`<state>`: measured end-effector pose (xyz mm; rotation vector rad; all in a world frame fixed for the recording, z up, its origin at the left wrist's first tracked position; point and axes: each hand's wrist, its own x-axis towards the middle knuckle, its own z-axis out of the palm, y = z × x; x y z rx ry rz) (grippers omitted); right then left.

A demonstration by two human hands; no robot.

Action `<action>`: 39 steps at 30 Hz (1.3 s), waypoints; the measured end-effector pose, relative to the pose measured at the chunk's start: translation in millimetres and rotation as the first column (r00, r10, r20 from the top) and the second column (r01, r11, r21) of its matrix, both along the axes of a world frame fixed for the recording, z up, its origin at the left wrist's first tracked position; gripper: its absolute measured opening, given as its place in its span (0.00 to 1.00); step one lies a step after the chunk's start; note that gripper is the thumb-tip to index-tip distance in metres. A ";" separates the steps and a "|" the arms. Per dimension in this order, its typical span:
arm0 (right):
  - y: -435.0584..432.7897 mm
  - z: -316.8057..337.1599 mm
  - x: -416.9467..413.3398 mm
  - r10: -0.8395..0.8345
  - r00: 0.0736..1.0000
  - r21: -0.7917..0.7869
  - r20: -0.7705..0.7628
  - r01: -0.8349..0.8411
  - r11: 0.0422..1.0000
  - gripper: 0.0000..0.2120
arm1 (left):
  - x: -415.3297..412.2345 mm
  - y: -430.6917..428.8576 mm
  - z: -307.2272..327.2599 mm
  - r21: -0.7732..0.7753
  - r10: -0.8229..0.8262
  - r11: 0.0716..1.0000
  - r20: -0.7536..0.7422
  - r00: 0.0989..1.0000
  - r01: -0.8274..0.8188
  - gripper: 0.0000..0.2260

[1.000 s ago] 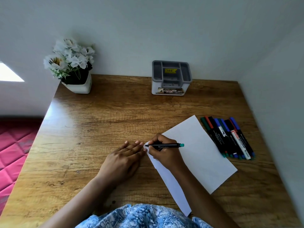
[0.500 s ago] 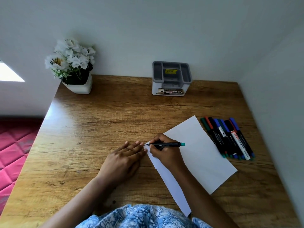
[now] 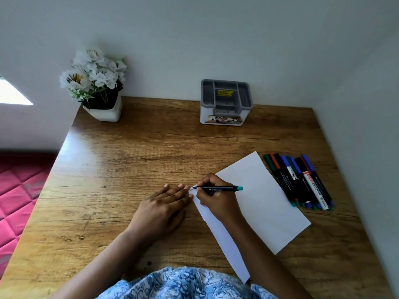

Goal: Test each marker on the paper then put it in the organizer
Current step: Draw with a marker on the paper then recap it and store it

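Wooden desk: right hand grips the marker at the paper's nine-o'clock corner; the flat left hand alongside risks ink.

A: What lies ahead of the fingers of the right hand?
B: Bare counter, open as far as the organizer against the back wall.
A: And to their right?
B: The marker they pinch juts that way over the flat paper. Beyond it a row of markers lies close to the side wall.
A: Left?
B: The left hand lies flat just beside them. Past it is open counter, up to the flower pot in the far corner.
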<state>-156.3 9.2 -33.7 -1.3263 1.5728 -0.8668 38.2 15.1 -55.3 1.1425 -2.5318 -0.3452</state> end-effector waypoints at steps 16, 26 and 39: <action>0.9 -2.3 -0.5 -0.015 1.000 -0.013 -0.015 0.015 1.000 0.04 | -0.4 0.0 -1.8 -0.017 0.007 1.000 -0.018 1.000 -0.008 0.16; 0.7 -2.6 0.5 -0.029 1.000 0.004 -0.005 0.029 1.000 0.04 | -0.3 0.3 -0.6 -0.017 0.005 1.000 -0.019 1.000 -0.005 0.16; 1.0 0.2 0.2 -0.032 0.999 0.007 -0.002 0.032 0.999 0.04 | -0.6 -0.2 -1.6 -0.018 0.013 1.000 -0.024 1.000 -0.013 0.16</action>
